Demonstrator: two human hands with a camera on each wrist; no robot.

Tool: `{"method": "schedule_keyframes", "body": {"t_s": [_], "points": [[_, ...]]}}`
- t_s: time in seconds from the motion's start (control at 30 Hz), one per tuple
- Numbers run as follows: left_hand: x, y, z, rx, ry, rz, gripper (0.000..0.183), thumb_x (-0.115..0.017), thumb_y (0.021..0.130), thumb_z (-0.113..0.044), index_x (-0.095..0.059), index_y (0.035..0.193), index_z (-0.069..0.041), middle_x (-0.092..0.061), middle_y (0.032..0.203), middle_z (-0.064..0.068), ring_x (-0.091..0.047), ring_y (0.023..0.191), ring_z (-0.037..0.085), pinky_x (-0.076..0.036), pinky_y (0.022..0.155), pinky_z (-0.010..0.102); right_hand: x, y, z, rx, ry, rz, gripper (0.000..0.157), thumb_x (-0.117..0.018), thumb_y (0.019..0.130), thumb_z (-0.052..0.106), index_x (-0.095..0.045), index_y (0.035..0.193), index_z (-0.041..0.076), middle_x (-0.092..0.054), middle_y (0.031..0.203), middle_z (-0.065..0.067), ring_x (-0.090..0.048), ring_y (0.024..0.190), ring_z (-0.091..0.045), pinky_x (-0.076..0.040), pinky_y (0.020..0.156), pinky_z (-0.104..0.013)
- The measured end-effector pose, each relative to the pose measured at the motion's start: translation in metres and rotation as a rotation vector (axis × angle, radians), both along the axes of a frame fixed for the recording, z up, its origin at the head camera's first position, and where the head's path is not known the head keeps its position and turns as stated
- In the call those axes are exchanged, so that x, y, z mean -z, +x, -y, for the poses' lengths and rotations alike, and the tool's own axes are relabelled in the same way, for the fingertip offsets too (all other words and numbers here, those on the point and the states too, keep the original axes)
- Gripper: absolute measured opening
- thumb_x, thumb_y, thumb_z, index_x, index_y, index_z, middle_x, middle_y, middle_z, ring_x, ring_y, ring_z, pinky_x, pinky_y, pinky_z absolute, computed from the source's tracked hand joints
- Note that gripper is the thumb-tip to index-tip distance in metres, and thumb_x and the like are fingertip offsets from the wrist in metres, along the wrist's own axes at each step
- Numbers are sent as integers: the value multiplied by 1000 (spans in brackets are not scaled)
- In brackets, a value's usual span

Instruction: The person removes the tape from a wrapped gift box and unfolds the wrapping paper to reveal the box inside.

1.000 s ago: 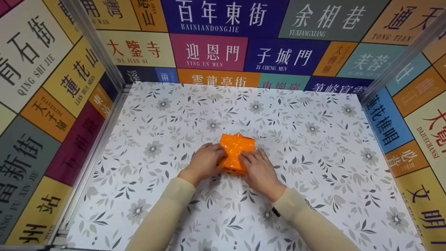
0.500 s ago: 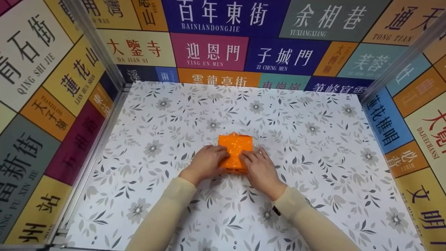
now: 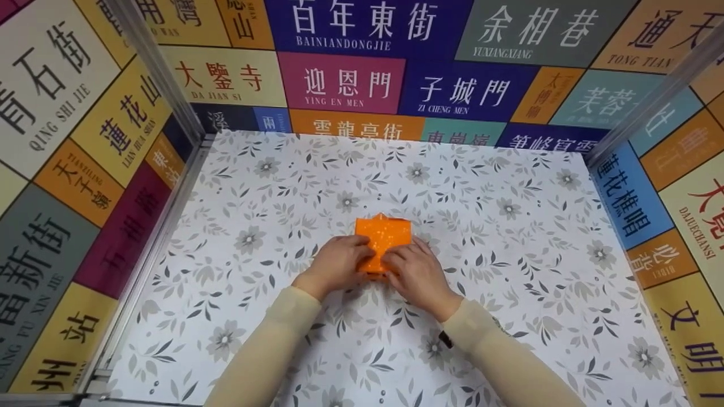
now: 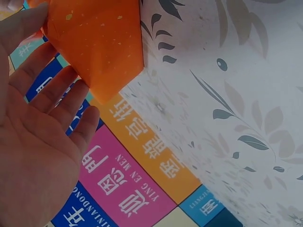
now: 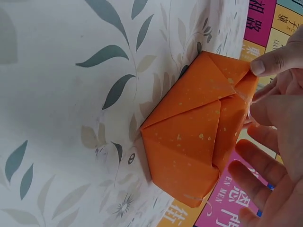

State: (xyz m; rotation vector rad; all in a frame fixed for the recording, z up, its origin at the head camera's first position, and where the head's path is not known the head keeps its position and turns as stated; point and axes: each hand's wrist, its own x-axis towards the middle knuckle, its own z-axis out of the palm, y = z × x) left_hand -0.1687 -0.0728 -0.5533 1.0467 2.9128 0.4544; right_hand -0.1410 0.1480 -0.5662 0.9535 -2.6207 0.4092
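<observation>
An orange folded-paper box (image 3: pixel 386 232) with gold flecks stands on the patterned tabletop, held between both hands in the head view. My left hand (image 3: pixel 340 258) grips its left side, fingers over the top. From the right, my right hand (image 3: pixel 421 274) holds the other side near its front edge. In the left wrist view the paper box (image 4: pixel 102 47) shows a smooth pointed side, with the left hand (image 4: pixel 42 137) bent along its edge. Overlapping folds cover the paper box (image 5: pixel 189 127) in the right wrist view, beside the right hand (image 5: pixel 279 170); parts of both thumbs overlap there.
White tabletop (image 3: pixel 254 316) printed with grey leaves and flowers lies under the hands. Colourful panels with Chinese lettering (image 3: pixel 345 82) wall it at the back and both sides. Metal posts (image 3: pixel 169 79) stand at the rear corners.
The paper box has shifted slightly left and turned squarer to the viewer. My right hand's fingers have slid a little inward over its top; the left hand stays nearly still.
</observation>
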Motion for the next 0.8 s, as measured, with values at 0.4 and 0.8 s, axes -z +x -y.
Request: {"method": "schedule_keyframes", "body": {"t_s": [0.4, 0.8], "points": [[1, -1, 1, -12, 4, 31, 52, -78, 84, -45, -70, 125, -14, -59, 136, 7, -53, 124, 25, -35, 111, 43, 3, 2, 2, -14, -68, -56, 7, -73, 87, 19, -71, 88, 13, -69, 92, -1, -64, 96, -24, -33, 111, -51], [-2, 0, 0, 1, 3, -10, 50, -78, 84, -46, -71, 121, -14, -61, 133, 7, -55, 123, 23, -37, 109, 43, 6, 10, 0, -92, -109, -96, 10, -76, 81, 17, -70, 89, 13, -68, 93, -1, -63, 95, -24, -40, 105, -53]]}}
